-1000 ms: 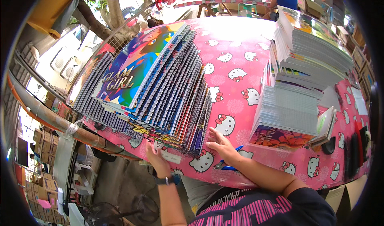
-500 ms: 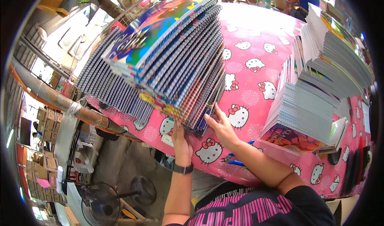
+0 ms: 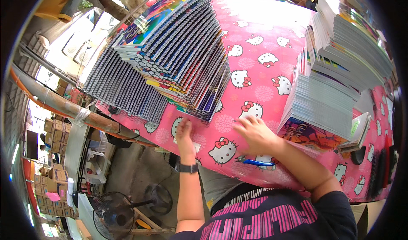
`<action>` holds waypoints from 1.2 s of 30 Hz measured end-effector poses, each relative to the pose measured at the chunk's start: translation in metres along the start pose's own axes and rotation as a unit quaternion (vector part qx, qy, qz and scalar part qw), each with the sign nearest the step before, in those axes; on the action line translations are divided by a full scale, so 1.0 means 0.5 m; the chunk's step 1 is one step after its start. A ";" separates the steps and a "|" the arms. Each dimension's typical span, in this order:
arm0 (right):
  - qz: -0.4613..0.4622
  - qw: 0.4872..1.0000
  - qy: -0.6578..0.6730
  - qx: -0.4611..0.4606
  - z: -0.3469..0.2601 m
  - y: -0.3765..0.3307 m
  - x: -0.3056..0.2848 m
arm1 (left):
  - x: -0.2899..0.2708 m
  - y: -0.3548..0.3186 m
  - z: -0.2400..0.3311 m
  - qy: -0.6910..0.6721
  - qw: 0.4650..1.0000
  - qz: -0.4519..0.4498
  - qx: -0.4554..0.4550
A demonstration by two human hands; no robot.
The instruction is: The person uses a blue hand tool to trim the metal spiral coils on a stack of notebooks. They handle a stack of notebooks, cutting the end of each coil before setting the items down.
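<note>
Might topple the tall notebook stack (image 3: pixel 180 55) at left on the worktop (image 3: pixel 264 92) by bumping its near edge with right grip (image 3: pixel 257 136), fingers apart, or left grip (image 3: pixel 184 137), closure impossible to tell.

grey floor (image 3: pixel 131 170) | cartons (image 3: pixel 47 199) — stacked, lower left | tube light (image 3: pixel 15 153) — lit

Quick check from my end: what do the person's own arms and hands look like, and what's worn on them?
The ungloved left hand has a dark, flat-strapped wristband. The ungloved right hand shows no band. Both forearms are bare below the dark short sleeves of a dark fabric shirt with a bright pink, blocky print.
</note>
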State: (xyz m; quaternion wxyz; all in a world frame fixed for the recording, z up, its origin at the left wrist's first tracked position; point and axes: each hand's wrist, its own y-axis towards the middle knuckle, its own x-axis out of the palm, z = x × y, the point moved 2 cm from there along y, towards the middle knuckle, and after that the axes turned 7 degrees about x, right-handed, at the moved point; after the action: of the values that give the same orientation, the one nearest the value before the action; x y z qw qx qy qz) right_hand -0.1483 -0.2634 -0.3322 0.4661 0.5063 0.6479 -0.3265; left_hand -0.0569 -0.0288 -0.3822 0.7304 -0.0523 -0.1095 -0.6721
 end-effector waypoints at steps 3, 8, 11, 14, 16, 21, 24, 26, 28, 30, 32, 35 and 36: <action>-0.005 0.989 -0.148 0.005 -0.002 -0.110 0.009 | 0.033 -0.044 0.011 0.099 0.992 -0.039 0.070; -0.064 0.994 -0.051 0.072 0.008 -0.104 -0.009 | 0.082 -0.025 0.010 0.231 0.962 -0.030 0.141; -0.012 0.992 0.087 0.092 0.022 -0.081 -0.019 | 0.092 -0.024 0.011 0.231 0.961 -0.011 0.151; 0.094 0.971 0.193 0.108 0.044 -0.044 -0.003 | 0.095 -0.026 0.001 0.256 0.946 0.002 0.200; 0.098 0.950 0.251 0.159 0.056 -0.012 0.000 | 0.111 -0.032 0.009 0.283 0.927 0.012 0.247; 0.158 0.971 0.150 0.102 0.035 0.076 0.000 | 0.117 -0.022 0.002 0.284 0.918 0.058 0.269; 0.233 0.969 0.033 0.073 0.043 0.109 0.012 | 0.126 -0.028 0.006 0.269 0.932 0.060 0.236; 0.238 0.969 0.041 0.058 0.044 0.120 0.019 | 0.127 -0.030 0.008 0.251 0.943 0.055 0.212; 0.227 0.971 0.056 0.055 0.039 0.125 0.022 | 0.124 -0.029 0.009 0.236 0.951 0.050 0.195; 0.199 0.975 0.077 0.064 0.032 0.127 0.018 | 0.118 -0.026 -0.001 0.185 0.965 0.049 0.179; 0.211 0.972 0.086 0.059 0.040 0.120 0.018 | 0.112 -0.023 -0.009 0.163 0.971 0.048 0.171; 0.218 0.972 0.073 0.053 0.040 0.116 0.015 | 0.110 -0.021 -0.012 0.178 0.968 0.047 0.172; 0.217 0.973 0.065 0.053 0.040 0.115 0.016 | 0.115 -0.023 -0.010 0.183 0.966 0.047 0.173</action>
State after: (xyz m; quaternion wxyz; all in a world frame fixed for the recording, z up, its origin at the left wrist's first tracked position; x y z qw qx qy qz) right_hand -0.0881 -0.2630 -0.3437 0.4554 0.6785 0.5335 -0.2182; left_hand -0.0636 -0.0866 -0.3744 0.7666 0.1942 -0.0859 -0.6060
